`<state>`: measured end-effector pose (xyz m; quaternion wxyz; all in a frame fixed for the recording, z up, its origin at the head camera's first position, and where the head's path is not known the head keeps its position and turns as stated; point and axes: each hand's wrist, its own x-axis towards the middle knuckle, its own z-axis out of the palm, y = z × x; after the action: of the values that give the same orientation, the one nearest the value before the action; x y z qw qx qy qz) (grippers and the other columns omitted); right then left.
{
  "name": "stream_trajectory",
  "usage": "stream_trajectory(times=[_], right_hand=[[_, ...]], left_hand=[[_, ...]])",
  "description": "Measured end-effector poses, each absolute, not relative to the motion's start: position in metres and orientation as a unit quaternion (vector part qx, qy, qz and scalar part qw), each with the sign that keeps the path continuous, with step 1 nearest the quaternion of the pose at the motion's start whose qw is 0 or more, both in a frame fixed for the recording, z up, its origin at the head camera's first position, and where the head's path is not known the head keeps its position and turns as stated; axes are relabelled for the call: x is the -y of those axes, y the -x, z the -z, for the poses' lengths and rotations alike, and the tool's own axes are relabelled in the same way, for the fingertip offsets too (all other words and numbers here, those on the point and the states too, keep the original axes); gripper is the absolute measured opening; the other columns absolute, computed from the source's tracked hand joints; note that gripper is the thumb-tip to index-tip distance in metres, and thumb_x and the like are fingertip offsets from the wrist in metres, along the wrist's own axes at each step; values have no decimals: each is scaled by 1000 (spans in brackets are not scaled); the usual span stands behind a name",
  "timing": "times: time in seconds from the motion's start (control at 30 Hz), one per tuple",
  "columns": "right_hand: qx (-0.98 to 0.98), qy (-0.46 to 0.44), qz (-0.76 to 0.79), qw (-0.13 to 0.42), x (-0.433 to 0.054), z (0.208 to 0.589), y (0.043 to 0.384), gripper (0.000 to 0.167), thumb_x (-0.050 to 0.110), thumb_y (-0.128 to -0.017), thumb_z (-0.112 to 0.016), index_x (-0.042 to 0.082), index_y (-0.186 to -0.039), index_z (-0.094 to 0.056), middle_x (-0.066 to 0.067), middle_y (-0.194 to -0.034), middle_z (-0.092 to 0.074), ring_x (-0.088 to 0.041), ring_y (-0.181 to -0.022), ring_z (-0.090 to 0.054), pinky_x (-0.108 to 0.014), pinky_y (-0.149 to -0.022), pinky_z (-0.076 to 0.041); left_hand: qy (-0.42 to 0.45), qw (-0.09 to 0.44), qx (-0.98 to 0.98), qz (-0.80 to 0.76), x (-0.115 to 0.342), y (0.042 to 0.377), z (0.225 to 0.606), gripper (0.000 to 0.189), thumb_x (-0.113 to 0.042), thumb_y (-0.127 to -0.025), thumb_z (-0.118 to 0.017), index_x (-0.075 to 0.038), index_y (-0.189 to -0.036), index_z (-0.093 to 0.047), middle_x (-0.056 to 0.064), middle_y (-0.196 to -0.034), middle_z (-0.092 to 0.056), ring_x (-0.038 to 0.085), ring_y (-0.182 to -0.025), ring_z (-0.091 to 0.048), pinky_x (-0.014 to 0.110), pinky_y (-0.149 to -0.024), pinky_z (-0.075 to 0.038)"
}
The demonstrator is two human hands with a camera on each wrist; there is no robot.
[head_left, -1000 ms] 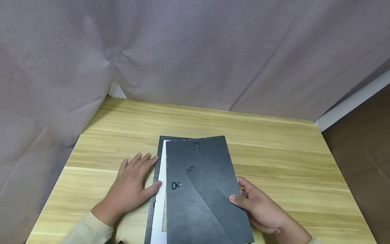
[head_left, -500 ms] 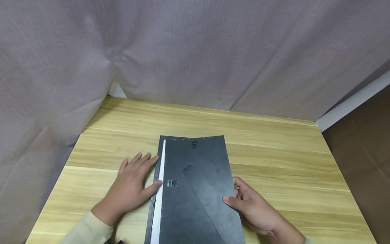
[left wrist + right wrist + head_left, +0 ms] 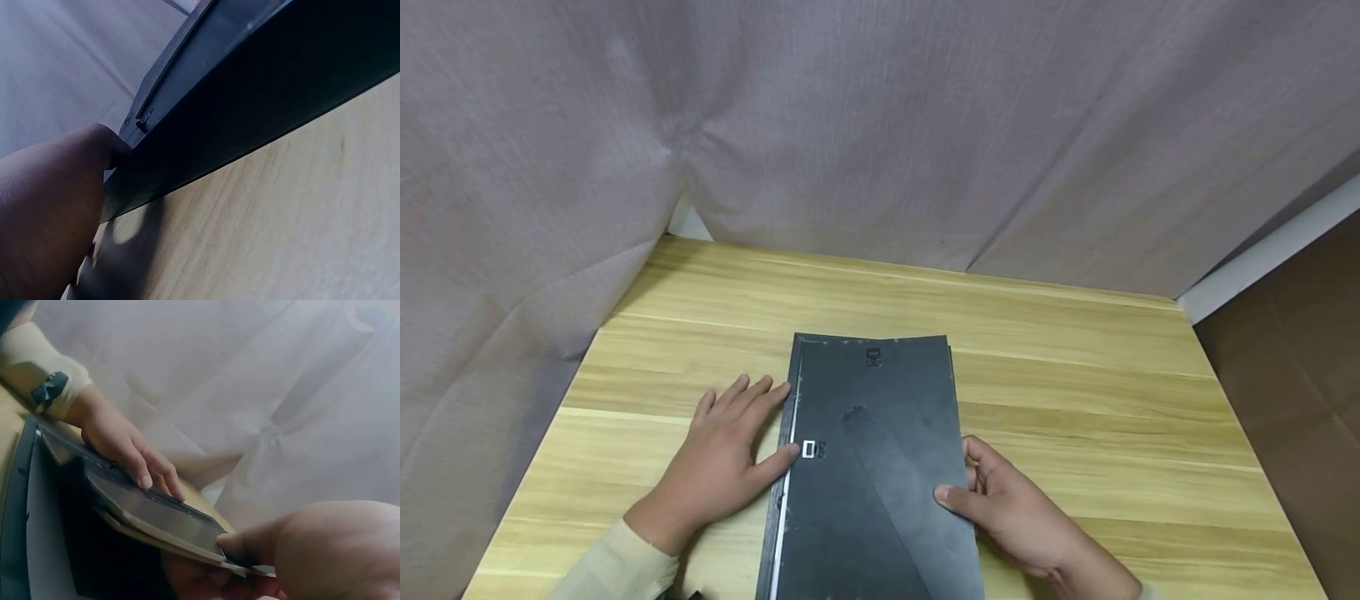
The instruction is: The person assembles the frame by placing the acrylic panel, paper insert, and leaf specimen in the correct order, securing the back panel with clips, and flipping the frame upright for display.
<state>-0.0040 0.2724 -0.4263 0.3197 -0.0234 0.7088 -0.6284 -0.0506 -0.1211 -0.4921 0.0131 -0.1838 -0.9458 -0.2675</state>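
A black picture frame (image 3: 780,467) lies face down on the wooden table. Over it is its dark backing board (image 3: 880,483), with two small metal hangers and the outline of a stand. The board's left edge sits close along the frame's inner left side, and its right side is raised above the frame in the right wrist view. My right hand (image 3: 1011,508) pinches that right edge, thumb on top and fingers beneath. My left hand (image 3: 722,467) rests with spread, fairly straight fingers against the frame's left side, its thumb (image 3: 145,481) touching the top of the rim.
The wooden table (image 3: 1075,367) extends behind and to both sides of the frame. A grey cloth (image 3: 850,142) hangs along the back and left. A brown panel (image 3: 1292,333) stands at the right, beside a pale strip.
My right hand has moved left with the backing board, narrowing the white strip along the frame's left side. The board has come more into line with the frame. My left hand stays put.
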Motion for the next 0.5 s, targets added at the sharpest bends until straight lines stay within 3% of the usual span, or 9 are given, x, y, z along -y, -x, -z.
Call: stream_trajectory(times=[0.13,0.3,0.4,0.5], right_hand=[[-750,13,582,314,-272,423,6,46,25,-107,-79,2,-115,-40,6,-70,-36,-9,-53,-38,-23,-53,-41],[-828,29,476,294,-272,416,10,55,45,-102,-84,7,-105,-45,1,-67,-53,-26,-49,-66,-30,-54,-57],[-876,56,398,264,-273,414,12,55,57,-98,-85,13,-99,-51,5,-68,-59,-14,-52,-61,-26,-54,-50],[-916,79,320,230,-271,411,15,56,67,-94,-84,19,-93,-55,12,-66,-53,-4,-56,-49,-23,-56,-42]], left_hand=[[183,14,946,267,122,51,493,80,-64,-104,-70,-27,-172,-47,13,-174,-53,47,-165,-42,81,-129,-23],[182,18,946,268,122,51,494,82,-61,-102,-75,-26,-171,-48,13,-173,-54,47,-165,-42,81,-129,-23],[182,19,945,270,122,51,494,83,-59,-101,-77,-26,-171,-49,14,-173,-54,48,-164,-43,81,-129,-24],[181,19,945,270,122,51,494,84,-59,-99,-78,-26,-171,-50,14,-172,-54,48,-164,-43,82,-128,-24]])
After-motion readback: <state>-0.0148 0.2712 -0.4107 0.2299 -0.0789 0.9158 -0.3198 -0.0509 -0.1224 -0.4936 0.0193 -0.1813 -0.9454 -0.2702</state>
